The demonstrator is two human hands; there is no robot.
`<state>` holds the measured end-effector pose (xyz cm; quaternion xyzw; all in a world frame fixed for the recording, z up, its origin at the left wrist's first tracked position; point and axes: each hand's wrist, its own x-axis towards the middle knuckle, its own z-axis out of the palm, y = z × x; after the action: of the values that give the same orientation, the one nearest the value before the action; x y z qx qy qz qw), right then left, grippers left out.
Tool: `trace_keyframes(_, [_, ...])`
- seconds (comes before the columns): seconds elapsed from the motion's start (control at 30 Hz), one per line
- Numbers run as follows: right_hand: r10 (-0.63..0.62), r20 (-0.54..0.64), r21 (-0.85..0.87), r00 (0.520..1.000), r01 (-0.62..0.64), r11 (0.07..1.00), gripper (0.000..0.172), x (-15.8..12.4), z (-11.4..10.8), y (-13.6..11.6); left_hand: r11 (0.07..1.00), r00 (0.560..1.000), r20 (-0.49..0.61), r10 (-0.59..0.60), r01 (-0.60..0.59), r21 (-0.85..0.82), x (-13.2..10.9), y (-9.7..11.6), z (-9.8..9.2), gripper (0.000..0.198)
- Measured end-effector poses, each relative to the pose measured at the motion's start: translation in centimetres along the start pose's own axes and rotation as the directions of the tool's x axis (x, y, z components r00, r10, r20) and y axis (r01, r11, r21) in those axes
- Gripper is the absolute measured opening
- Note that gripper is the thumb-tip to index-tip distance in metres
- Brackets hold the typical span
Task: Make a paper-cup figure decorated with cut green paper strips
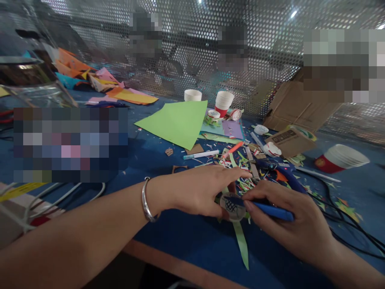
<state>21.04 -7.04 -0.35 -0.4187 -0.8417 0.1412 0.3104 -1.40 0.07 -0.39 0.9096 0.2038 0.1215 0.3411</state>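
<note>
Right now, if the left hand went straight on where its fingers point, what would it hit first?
Probably the paper scraps lying just beyond the index finger of the left hand; depth is unclear.

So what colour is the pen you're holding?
The pen in the right hand is blue; the head view shows it best.

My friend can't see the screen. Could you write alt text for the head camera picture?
A person's right hand holds a blue pen to a small round disc that the left hand steadies on a blue table. Paper scraps, a green sheet and paper cups lie around.
</note>
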Motion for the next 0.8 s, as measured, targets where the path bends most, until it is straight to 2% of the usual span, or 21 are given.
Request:
trace_keyframes(0.43, [0.011, 0.001, 0.006, 1.0, -0.011, 1.0, 0.009, -0.4, -0.08, 0.26, 1.0, 1.0, 0.008, -0.011, 0.011, 0.012, -0.06, -0.02, 0.02, 0.086])
trace_keyframes(0.8, [0.007, -0.054, -0.045, 0.998, -0.009, 0.999, 0.008, -0.19, -0.09, 0.34, 1.0, 1.0, 0.013, -0.02, 0.019, 0.01, -0.01, 0.08, -0.03, 0.087])
